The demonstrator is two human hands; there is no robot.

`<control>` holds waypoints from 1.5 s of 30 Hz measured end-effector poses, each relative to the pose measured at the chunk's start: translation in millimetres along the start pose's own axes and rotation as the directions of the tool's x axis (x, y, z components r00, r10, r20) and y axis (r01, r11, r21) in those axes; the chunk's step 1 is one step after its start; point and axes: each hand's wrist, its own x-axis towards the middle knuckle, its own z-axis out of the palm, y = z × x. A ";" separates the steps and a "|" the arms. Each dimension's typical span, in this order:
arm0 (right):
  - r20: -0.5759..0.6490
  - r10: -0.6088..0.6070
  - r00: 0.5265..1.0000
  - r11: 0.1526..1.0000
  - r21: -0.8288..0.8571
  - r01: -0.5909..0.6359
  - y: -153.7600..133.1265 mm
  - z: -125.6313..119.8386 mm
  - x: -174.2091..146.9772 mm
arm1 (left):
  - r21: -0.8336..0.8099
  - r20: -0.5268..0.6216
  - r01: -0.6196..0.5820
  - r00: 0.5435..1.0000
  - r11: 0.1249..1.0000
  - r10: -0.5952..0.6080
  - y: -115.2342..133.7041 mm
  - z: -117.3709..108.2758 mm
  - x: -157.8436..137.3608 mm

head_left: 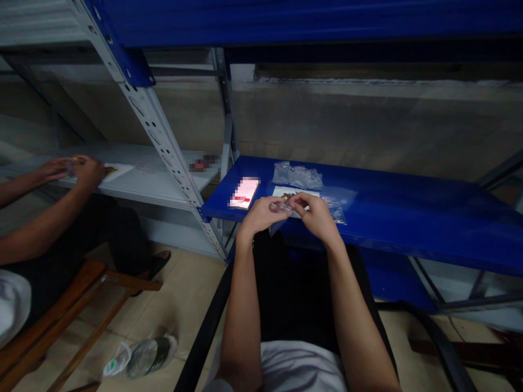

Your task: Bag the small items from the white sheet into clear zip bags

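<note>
At the front edge of the blue shelf, my left hand is closed on a small clear plastic bag, part of which hangs below the fingers. My right hand is pinched close to the bag; whatever sits between its fingertips is too small to make out. Just behind the fingers, small dark and yellow pieces lie on a white sheet. Several clear zip bags are heaped behind the sheet. Another clear bag with small contents lies right of my right hand.
A phone with a lit screen lies on the blue shelf, left of my hands. Past the perforated upright, a co-worker's hands work over a grey shelf. A plastic bottle lies on the floor near a wooden bench.
</note>
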 end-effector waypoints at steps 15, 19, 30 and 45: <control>0.026 0.058 0.998 0.948 -0.314 -0.047 40.8 26.0 9.9 | 0.098 -0.190 0.095 0.979 0.991 -0.075 -4.8 -11.3 -3.3; 0.074 0.101 0.992 0.889 -0.455 -0.056 43.9 37.2 11.8 | 0.133 -0.229 0.107 0.971 0.985 -0.074 -7.3 -15.4 -4.9; 0.172 0.117 0.978 0.834 -0.552 -0.002 36.5 45.2 17.5 | 0.104 -0.231 0.108 0.970 0.989 -0.081 -11.3 -17.3 -5.6; 0.103 0.019 0.994 0.998 0.055 -0.025 9.3 7.6 27.4 | 0.083 -0.118 -0.011 0.993 0.997 0.021 -2.0 -3.7 -0.1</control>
